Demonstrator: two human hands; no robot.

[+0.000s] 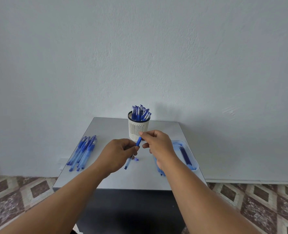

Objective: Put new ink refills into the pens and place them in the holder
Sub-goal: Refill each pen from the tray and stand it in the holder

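A blue pen [138, 141] is held over the middle of the grey table [106, 129]. My left hand [118, 153] grips its clear barrel, whose lower end [127, 163] sticks out below the hand. My right hand [156, 143] pinches the pen's blue upper end between thumb and forefinger. A small blue cap [136, 159] lies on the table just under the hands. Behind them stands the white perforated holder [137, 128] with several blue pens upright in it.
Several loose blue pens [83, 152] lie in a heap on the table's left side. At the right sits a clear tray [193, 159] with dark blue refills [185, 154]. A white wall rises behind; patterned floor tiles surround the small table.
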